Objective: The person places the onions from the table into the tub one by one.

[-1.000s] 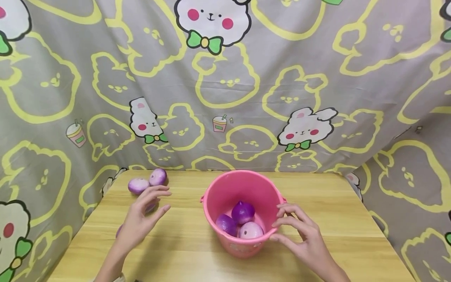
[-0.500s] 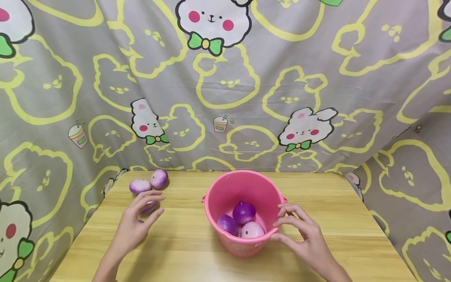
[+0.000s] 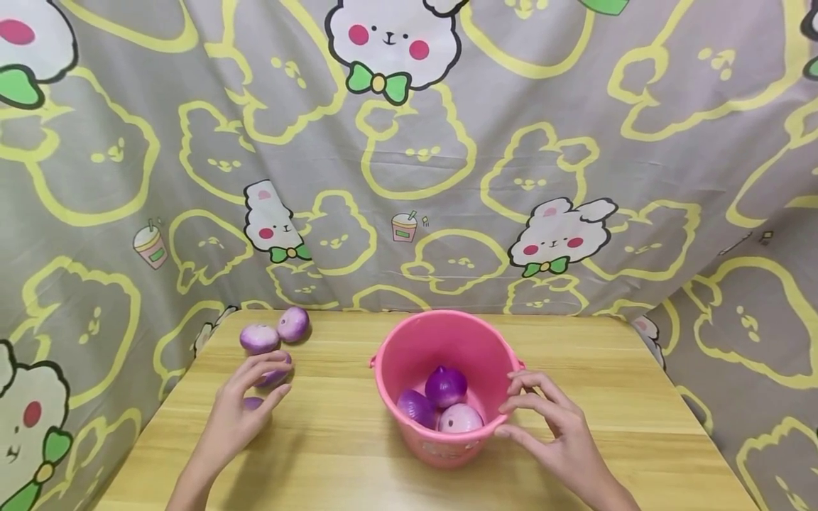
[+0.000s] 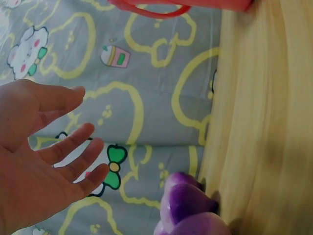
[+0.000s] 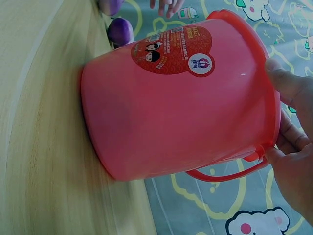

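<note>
A pink bucket [image 3: 447,337] stands upright on the table with three onions inside: a deep purple one [image 3: 446,386], a second purple one [image 3: 417,408] and a paler one [image 3: 461,419]. My right hand [image 3: 562,433] holds the bucket's rim on its right side, thumb and fingers at the edge. Over the left part of the table hovers my left hand [image 3: 233,411], fingers spread and loosely bent, holding nothing. Beneath it are a purple onion [image 3: 279,370], partly hidden by the fingers, and another [image 3: 253,403], mostly covered. The left wrist view also catches purple onions [image 4: 188,203].
Two more onions lie at the back left, a pale purple one [image 3: 259,339] and one beside it [image 3: 294,324]. The wooden table [image 3: 339,440] ends at a grey patterned curtain [image 3: 422,184] behind. A red handle [image 5: 230,176] hangs at the bucket's side.
My left hand has drawn slightly left and toward me, bringing more of the onions beneath it into sight. The right hand stays at the bucket's rim. The head view has shifted slightly.
</note>
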Demonstrator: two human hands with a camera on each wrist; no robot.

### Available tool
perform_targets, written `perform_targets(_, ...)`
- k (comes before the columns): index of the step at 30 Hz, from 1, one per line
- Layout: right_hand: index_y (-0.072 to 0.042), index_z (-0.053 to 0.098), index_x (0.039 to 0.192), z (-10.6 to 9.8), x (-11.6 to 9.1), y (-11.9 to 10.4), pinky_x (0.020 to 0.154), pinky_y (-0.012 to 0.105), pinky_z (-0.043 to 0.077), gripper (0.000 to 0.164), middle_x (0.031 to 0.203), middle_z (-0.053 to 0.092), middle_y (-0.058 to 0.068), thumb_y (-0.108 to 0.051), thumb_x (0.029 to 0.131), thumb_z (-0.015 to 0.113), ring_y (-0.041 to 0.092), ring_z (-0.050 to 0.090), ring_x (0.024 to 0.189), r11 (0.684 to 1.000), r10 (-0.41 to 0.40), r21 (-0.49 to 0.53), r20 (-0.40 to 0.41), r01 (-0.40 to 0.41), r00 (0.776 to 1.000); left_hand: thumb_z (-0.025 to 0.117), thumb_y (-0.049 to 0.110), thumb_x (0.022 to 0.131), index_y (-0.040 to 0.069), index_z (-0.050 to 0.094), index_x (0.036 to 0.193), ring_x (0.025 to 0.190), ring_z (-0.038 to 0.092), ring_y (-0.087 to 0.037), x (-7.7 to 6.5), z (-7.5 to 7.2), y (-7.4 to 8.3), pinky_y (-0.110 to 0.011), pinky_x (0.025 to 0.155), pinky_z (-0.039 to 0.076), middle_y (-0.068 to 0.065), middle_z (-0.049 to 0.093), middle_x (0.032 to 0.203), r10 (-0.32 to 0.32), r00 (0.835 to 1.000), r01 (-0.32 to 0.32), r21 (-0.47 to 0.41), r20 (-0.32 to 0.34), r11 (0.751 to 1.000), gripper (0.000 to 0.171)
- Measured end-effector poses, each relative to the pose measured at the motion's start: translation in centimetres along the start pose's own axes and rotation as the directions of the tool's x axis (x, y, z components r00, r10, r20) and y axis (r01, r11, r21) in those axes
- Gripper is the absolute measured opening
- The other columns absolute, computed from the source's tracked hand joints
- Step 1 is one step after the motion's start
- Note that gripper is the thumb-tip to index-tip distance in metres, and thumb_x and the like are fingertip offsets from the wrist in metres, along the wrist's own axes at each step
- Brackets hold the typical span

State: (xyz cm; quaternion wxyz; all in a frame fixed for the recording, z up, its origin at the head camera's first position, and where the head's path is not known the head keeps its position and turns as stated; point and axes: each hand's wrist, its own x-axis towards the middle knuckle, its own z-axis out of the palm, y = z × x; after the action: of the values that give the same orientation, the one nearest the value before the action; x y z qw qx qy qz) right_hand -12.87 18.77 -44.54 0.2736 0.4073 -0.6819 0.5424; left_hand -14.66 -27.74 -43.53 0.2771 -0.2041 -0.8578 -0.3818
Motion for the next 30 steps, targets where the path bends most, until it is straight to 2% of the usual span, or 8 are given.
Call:
perform_targets(1,-0.006,0.074,0.106,0.0,0.0,-0.1,0.113,0.032,0.043,0.037,0.113,0.059,0.016,0.006,0.074,0.087,0.023,0.056,0.118,1.0,-0.001,0.001,0.001,0.001,1.0,0.081,-0.012,0.079,0.008,0.073,0.115,0.117,0.058,0.0,-0.1,0.0,-0.1,-0.013,0.074,0.057,-0.007,0.064,0.127,0.008,1.0,-0.008,0.001,-0.008,1.0,0.042)
perform_targets(5,-0.005,0.074,0.106,0.0,0.2,-0.3,0.113,0.033,0.043,0.036,0.113,0.059,0.016,0.007,0.074,0.087,0.022,0.056,0.117,1.0,-0.002,0.008,0.004,0.002,1.0,0.083,-0.013,0.075,0.007,0.075,0.113,0.12,0.058,-0.007,-0.5,0.1,-0.5,-0.009,0.094,0.047,-0.008,0.066,0.124,0.039,0.998,-0.038,0.023,-0.039,0.999,0.044)
perform_targets(8,-0.005,0.074,0.107,0.1,0.3,-0.5,0.112,0.032,0.043,0.036,0.113,0.058,0.015,0.007,0.075,0.086,0.022,0.056,0.117,1.0,-0.003,0.016,0.004,0.003,1.0,0.083,-0.012,0.074,0.006,0.075,0.111,0.12,0.058,-0.009,-0.7,0.1,-0.9,-0.006,0.102,0.038,-0.01,0.067,0.122,0.04,0.998,-0.037,0.052,-0.042,0.998,0.042)
perform_targets(10,-0.004,0.074,0.107,0.1,0.4,-0.5,0.112,0.032,0.043,0.036,0.113,0.058,0.016,0.007,0.075,0.086,0.022,0.056,0.118,1.0,-0.007,0.024,0.004,0.007,1.0,0.083,-0.012,0.074,0.006,0.075,0.111,0.12,0.058,-0.009,-0.9,0.0,-1.1,-0.006,0.102,0.038,-0.013,0.067,0.121,0.03,0.999,-0.028,0.06,-0.039,0.998,0.042)
perform_targets(13,-0.003,0.073,0.107,0.1,0.4,-0.5,0.112,0.031,0.044,0.035,0.113,0.058,0.016,0.007,0.076,0.085,0.022,0.056,0.117,0.999,-0.018,0.038,0.002,0.018,1.0,0.082,-0.011,0.077,0.008,0.075,0.111,0.118,0.057,-0.003,-1.2,0.0,-1.4,-0.007,0.091,0.048,-0.009,0.066,0.122,-0.002,1.0,0.004,0.055,-0.031,0.998,0.04)
perform_targets(16,-0.002,0.073,0.107,0.2,0.5,-0.6,0.112,0.031,0.044,0.034,0.113,0.058,0.016,0.007,0.076,0.085,0.022,0.056,0.116,0.999,-0.025,0.046,0.001,0.025,1.0,0.082,-0.01,0.078,0.01,0.075,0.111,0.116,0.056,0.0,-1.4,0.0,-1.7,-0.007,0.083,0.05,-0.008,0.065,0.122,-0.02,0.999,0.022,0.062,-0.035,0.998,0.039)
perform_targets(20,-0.003,0.073,0.107,0.3,0.6,-0.8,0.11,0.03,0.046,0.035,0.113,0.058,0.017,0.008,0.076,0.085,0.022,0.056,0.114,0.999,-0.023,0.044,0.0,0.023,1.0,0.083,-0.009,0.076,0.009,0.075,0.109,0.117,0.057,-0.007,-1.8,-0.1,-2.3,-0.004,0.096,0.04,-0.013,0.066,0.12,-0.019,0.999,0.023,0.107,-0.045,0.994,0.038)
perform_targets(30,-0.002,0.073,0.107,0.2,0.5,-0.8,0.11,0.03,0.046,0.038,0.113,0.058,0.017,0.011,0.074,0.085,0.022,0.056,0.115,0.999,-0.012,0.044,0.001,0.012,1.0,0.086,-0.008,0.072,0.01,0.075,0.107,0.107,0.062,-0.023,-2.7,-0.3,-3.7,-0.003,0.1,0.031,-0.011,0.068,0.114,-0.015,1.0,0.018,0.204,-0.019,0.979,0.041)
